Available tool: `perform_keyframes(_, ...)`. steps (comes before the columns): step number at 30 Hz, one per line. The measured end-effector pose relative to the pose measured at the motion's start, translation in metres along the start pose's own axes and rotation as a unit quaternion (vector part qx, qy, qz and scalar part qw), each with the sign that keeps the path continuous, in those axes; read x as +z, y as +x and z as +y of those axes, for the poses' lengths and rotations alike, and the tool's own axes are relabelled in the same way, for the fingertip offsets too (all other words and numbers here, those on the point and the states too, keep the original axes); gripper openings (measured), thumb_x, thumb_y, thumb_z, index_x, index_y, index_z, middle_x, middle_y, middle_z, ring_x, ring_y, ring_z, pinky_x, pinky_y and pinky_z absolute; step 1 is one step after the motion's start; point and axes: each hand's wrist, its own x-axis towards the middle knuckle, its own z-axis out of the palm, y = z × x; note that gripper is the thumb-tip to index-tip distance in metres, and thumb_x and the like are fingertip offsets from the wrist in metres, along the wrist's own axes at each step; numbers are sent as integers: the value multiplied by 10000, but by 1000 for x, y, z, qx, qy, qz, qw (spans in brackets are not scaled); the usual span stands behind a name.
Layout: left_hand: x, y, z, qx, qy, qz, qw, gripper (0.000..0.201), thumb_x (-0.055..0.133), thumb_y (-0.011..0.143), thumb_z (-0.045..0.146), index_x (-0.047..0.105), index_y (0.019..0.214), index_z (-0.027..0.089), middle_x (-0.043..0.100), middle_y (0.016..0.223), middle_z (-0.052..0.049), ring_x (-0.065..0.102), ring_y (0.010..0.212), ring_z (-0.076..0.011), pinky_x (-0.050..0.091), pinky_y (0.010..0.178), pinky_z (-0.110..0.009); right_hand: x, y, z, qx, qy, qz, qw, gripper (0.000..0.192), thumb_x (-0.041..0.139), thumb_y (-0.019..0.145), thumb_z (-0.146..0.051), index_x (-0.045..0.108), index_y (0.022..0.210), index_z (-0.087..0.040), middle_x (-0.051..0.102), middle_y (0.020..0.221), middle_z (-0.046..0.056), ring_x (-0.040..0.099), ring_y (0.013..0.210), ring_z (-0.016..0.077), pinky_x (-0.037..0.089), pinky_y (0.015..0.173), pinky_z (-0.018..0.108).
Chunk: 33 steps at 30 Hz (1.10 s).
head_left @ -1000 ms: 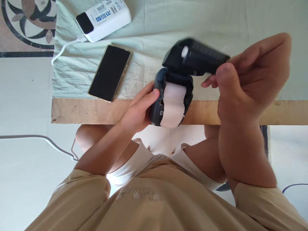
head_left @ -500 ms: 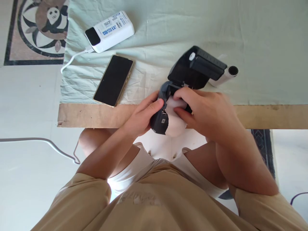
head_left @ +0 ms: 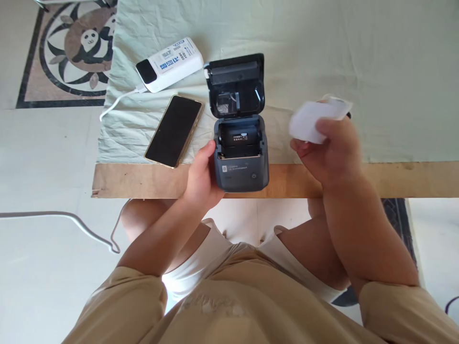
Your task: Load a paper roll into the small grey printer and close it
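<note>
My left hand (head_left: 202,179) is closed around the left side of a small dark grey label printer (head_left: 242,177) at the table's front edge. The printer's lid (head_left: 234,86) is flipped up and its paper bay (head_left: 239,136) shows no roll inside. To the right of the printer, above the cloth, my right hand (head_left: 333,148) grips a white paper roll (head_left: 310,122), its thumb on top. The roll is blurred by motion. A second white roll seen before at this spot is mostly hidden behind my right hand.
A white power bank (head_left: 175,64) with a cable (head_left: 120,98) plugged in lies at the back left. Nearer me is a dark-screened phone (head_left: 174,131). Pale green cloth (head_left: 401,95) covers the table, with a bare wooden front edge (head_left: 405,181).
My right hand has pulled the paper roll out of the printer and moved right with it. My left hand has turned the printer so its bay faces me.
</note>
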Motion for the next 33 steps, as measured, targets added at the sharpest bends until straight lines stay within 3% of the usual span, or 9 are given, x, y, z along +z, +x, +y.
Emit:
perform_keyframes(7, 4, -4, 0, 33, 53, 45, 997, 325, 627, 1003, 525, 827, 1063, 276, 894, 1069, -62, 717, 1461, -367, 686, 1080, -495, 16, -14, -3, -110, -302, 14, 947, 224, 759, 927, -431, 639, 1064, -299, 737, 1037, 41, 695, 936, 263, 619, 890, 494)
perform_keyframes(11, 3, -8, 0, 49, 96, 33, 994, 379, 608, 1000, 577, 810, 1112, 275, 890, 1179, -76, 634, 1551, -393, 668, 1107, -502, 9, -8, -3, -127, -408, -15, 904, 284, 751, 891, -334, 632, 1146, -300, 784, 1191, 86, 735, 1041, 309, 625, 924, 516)
perform_keyframes(14, 3, -9, 0, 54, 92, 33, 994, 390, 576, 1039, 560, 814, 1072, 253, 892, 1134, -53, 658, 1537, -358, 644, 1145, -461, 5, -7, 3, -83, -432, -25, 898, 329, 779, 871, -315, 626, 1163, -307, 788, 1164, 85, 738, 1004, 322, 625, 901, 529)
perform_keyframes(17, 5, -8, 3, 34, 43, 40, 998, 370, 599, 1045, 526, 850, 1007, 256, 898, 1007, -28, 731, 1444, -329, 659, 1131, -447, 4, -13, -5, -104, -400, -20, 910, 444, 810, 869, -362, 629, 1271, -317, 773, 1237, 90, 746, 1085, 326, 646, 886, 519)
perform_keyframes(22, 7, -8, 10, -44, -9, -33, 998, 289, 688, 979, 472, 870, 880, 271, 909, 946, -29, 805, 1301, -366, 693, 1072, -481, -14, -24, -38, -207, -346, 153, 902, 213, 696, 960, -281, 680, 1167, -326, 725, 1154, 72, 735, 1074, 277, 589, 793, 426)
perform_keyframes(24, 8, -8, 9, -49, -13, -41, 998, 315, 704, 963, 489, 851, 806, 259, 902, 907, -42, 809, 1285, -385, 699, 1052, -485, -27, -22, -37, -190, -366, 200, 889, 283, 691, 938, -234, 683, 1207, -323, 709, 1219, 97, 722, 1117, 291, 572, 831, 442)
perform_keyframes(26, 8, -9, 7, -45, -11, -28, 999, 370, 685, 982, 523, 841, 796, 244, 900, 908, -53, 804, 1294, -388, 695, 1051, -476, -40, -17, -24, -132, -412, 185, 882, 428, 744, 894, -241, 663, 1310, -306, 672, 1321, 148, 695, 1203, 333, 577, 902, 484)
perform_keyframes(29, 9, -11, 2, -30, 13, -3, 999, 493, 592, 1041, 637, 862, 1008, 226, 902, 981, -71, 785, 1338, -385, 669, 1081, -464, -54, -8, 3, -67, -465, 132, 873, 531, 816, 849, -256, 646, 1352, -278, 623, 1313, 186, 668, 1156, 347, 581, 927, 514)
perform_keyframes(33, 8, -13, -2, -19, 50, -21, 998, 626, 485, 1084, 683, 807, 1301, 193, 887, 1096, -95, 736, 1422, -412, 636, 1135, -493, -58, -3, 15, -71, -443, 132, 884, 551, 782, 803, -135, 696, 1322, -299, 662, 1226, 147, 684, 1087, 302, 578, 950, 496)
